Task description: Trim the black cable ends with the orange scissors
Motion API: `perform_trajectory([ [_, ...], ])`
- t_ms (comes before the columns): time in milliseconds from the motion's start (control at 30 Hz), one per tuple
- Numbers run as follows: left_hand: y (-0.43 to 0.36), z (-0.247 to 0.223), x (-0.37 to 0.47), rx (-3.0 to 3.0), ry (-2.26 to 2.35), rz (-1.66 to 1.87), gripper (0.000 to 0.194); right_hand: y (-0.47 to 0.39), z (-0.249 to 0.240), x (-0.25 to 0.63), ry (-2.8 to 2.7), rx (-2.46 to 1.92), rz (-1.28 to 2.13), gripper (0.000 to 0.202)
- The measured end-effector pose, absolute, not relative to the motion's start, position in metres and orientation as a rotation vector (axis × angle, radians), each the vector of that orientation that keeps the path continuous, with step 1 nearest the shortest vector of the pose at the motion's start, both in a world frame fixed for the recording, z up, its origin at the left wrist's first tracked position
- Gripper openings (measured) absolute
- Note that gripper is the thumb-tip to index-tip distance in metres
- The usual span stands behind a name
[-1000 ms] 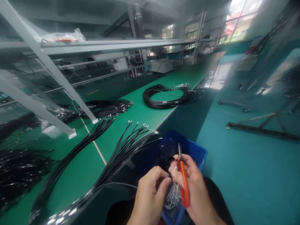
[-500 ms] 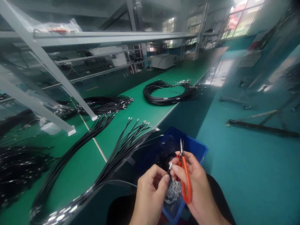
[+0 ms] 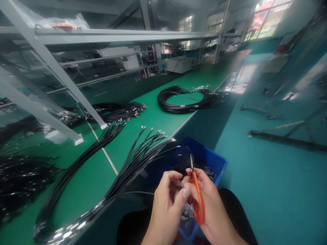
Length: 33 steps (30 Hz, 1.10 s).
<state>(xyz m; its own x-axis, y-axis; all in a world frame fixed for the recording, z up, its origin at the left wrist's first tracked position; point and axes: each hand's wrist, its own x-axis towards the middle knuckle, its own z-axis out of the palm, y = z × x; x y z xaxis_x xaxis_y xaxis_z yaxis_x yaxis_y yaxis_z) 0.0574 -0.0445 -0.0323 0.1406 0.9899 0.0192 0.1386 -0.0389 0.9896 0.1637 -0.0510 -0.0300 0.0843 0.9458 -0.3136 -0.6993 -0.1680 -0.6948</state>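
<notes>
My left hand (image 3: 170, 200) is closed, fingertips pinching the end of a black cable (image 3: 143, 192) that runs in from the bundle at its left. A small silvery piece (image 3: 182, 183) shows between the fingertips of both hands, partly hidden. In my right hand (image 3: 208, 195) rests a pair of scissors (image 3: 199, 200) with orange-red loop handles, its narrow metal tips pointing up and away. The right thumb and finger meet the left fingertips at the cable end. Below both hands sits a blue bin (image 3: 221, 166) with small clear and dark pieces in it.
A bundle of black cables (image 3: 127, 170) with metal ends curves over the green table (image 3: 143, 119). Farther back lie a coiled bundle (image 3: 176, 108) and another cable pile (image 3: 114, 112). White rack posts (image 3: 66, 80) stand at left. A wheeled stand (image 3: 286, 137) is on the floor at right.
My hands have drawn closer together, and the cable end is now mostly covered by fingers. The scissors have shifted slightly left with my right hand.
</notes>
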Motion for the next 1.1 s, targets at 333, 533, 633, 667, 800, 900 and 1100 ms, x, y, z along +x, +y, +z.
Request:
perform_trajectory([
  [333, -0.033, -0.021, 0.046, 0.998, 0.879, 1.049, 0.014, -0.052, -0.027, 0.164, -0.38, -0.719, 1.657, 0.022],
  [533, -0.033, -0.023, 0.048, 1.028, 0.851, 1.073, 0.011, -0.052, -0.026, 0.163, -0.313, -0.724, 1.679, 0.019],
  [633, -0.032, -0.023, 0.045, 1.028, 0.861, 1.092, 0.013, -0.051, -0.025, 0.163, -0.272, -0.722, 1.696, 0.018],
  [667, -0.032, -0.023, 0.043, 1.051, 0.903, 1.098, 0.012, -0.05, -0.024, 0.164, -0.254, -0.734, 1.7, 0.018],
  [800, -0.034, -0.017, 0.037, 1.567, 1.233, 1.146, 0.008, -0.048, -0.024, 0.163, -0.228, -0.742, 1.688, 0.015],
  [900, -0.035, -0.012, 0.035, 2.091, 1.289, 1.076, 0.021, -0.049, -0.025, 0.163, -0.221, -0.691, 1.704, 0.014],
  [1100, -0.037, -0.012, 0.029, 2.072, 1.373, 1.062, 0.019, -0.05, -0.024, 0.162, -0.179, -0.704, 1.705, 0.014],
])
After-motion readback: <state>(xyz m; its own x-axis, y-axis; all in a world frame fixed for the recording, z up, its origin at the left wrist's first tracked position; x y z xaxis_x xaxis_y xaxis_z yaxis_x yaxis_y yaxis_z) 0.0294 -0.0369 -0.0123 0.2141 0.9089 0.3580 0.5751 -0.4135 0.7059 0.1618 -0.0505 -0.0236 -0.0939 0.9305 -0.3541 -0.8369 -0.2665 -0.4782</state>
